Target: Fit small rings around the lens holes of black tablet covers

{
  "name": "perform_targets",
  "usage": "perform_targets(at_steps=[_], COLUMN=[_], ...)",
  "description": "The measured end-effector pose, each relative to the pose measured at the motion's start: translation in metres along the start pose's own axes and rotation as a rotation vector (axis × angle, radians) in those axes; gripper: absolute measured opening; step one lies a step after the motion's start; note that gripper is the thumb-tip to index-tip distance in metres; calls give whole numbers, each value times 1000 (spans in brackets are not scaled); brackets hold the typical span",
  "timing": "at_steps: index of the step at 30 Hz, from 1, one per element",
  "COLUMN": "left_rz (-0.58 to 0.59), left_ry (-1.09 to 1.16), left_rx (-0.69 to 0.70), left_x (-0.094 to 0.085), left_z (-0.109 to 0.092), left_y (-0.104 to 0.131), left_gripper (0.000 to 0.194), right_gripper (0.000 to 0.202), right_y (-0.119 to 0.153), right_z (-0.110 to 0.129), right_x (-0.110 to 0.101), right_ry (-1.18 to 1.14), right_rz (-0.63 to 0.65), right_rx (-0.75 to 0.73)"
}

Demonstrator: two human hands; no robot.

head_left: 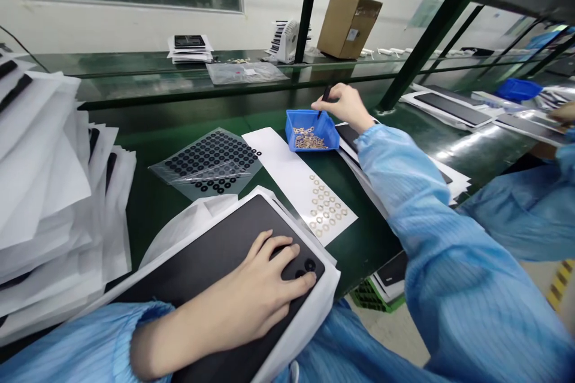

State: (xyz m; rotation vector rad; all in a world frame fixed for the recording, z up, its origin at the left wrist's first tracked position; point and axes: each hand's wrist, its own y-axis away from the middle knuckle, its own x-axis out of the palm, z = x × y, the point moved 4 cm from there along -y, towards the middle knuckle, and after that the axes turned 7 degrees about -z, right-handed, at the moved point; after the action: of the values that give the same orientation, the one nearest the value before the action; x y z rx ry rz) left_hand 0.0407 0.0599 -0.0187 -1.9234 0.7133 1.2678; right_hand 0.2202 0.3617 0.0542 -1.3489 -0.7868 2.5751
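My left hand (265,287) lies with fingers spread on a black tablet back cover (211,245), close to the round camera rings (309,265) at its corner. The cover rests on white wrapping sheets in front of me. Over a small blue bin (309,143), my right hand (345,105) pinches a slim black tweezers-like tool (324,100), its lower end inside the bin. Small gold-coloured rings (309,139) lie in that bin. More such rings sit in rows on a white strip (278,161). Beside it is a clear sheet of black rings (211,158).
Tall stacks of white-wrapped covers (49,191) stand at left. More wrapped covers (449,179) lie under my right forearm. On the back ledge are a cardboard box (348,27) and a white fan (290,42). A co-worker's blue sleeve (525,203) shows at right.
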Motion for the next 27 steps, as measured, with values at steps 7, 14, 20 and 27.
perform_targets(at_steps=[7, 14, 20, 27], left_rz=[-76, -145, 4, 33], left_ry=[-35, -50, 131, 368], left_rx=[-99, -672, -799, -865], left_x=[-9, -38, -35, -38], left_z=[16, 93, 105, 113], left_y=[-8, 9, 16, 14], left_gripper=[37, 27, 36, 50], right_gripper=[15, 39, 34, 28], right_y=[151, 220, 224, 219], right_z=[72, 80, 85, 88], right_x=[-3, -2, -4, -6], right_ry=[-341, -210, -176, -328], right_rz=[626, 599, 696, 609], right_rx=[-282, -41, 95, 68])
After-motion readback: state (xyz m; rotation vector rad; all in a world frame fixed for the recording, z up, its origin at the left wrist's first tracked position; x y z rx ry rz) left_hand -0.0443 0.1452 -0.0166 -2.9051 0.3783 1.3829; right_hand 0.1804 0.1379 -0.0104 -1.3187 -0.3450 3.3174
